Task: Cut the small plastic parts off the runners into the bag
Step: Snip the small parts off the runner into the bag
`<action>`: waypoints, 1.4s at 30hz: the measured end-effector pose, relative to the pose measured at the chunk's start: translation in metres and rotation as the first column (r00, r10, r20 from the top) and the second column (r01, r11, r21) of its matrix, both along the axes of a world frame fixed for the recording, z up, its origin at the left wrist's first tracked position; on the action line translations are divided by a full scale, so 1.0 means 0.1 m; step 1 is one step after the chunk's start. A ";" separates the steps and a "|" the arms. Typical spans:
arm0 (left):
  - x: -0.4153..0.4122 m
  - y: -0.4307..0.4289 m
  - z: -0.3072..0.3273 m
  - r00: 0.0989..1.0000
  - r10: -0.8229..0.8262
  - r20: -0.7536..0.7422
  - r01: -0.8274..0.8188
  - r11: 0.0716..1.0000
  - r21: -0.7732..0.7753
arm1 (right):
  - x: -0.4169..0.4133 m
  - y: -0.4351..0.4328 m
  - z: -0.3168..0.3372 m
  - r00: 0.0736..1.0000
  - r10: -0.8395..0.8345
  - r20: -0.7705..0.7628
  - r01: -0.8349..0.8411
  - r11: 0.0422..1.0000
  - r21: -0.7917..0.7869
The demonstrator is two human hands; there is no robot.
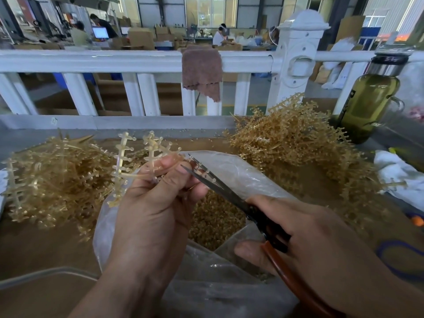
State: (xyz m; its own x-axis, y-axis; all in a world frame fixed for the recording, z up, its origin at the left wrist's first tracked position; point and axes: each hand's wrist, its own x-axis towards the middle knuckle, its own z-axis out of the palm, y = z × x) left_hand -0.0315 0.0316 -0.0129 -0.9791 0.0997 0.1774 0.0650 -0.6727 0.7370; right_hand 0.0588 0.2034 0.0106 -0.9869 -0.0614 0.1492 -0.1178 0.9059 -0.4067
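Right now the left grip (156, 203) holds a runner (122, 152) over the bag (241, 173); the right grip (316, 239) holds scissors (213, 187), blades maybe slightly apart.

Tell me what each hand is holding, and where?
The left hand pinches runners by their stems, over the bag. The right hand grips the scissors by their handles.

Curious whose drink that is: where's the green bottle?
Far right in the head view, the bottle stands by the white fence, beside the right runner pile.
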 end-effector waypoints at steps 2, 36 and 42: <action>0.00 0.00 -0.01 1.000 0.001 -0.001 -0.001 1.000 0.000 | 0.00 0.00 0.00 1.000 -0.009 -0.014 0.009 1.000 0.006; 0.00 0.01 -0.10 0.984 -0.174 -0.033 0.170 0.980 -0.102 | -0.03 0.05 -0.02 0.994 -0.010 -0.112 0.008 1.000 -0.016; -0.06 0.00 -0.18 0.982 -0.112 -0.150 0.094 0.988 -0.121 | -0.02 0.04 -0.02 0.997 -0.009 -0.073 0.008 1.000 -0.007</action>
State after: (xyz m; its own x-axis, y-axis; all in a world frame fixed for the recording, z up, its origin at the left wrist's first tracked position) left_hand -0.0375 0.0313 -0.0310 -0.9236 0.2267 0.3092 0.1202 -0.5947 0.7949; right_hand 0.0565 0.2077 0.0086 -0.9739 -0.0520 0.2209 -0.1398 0.9042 -0.4035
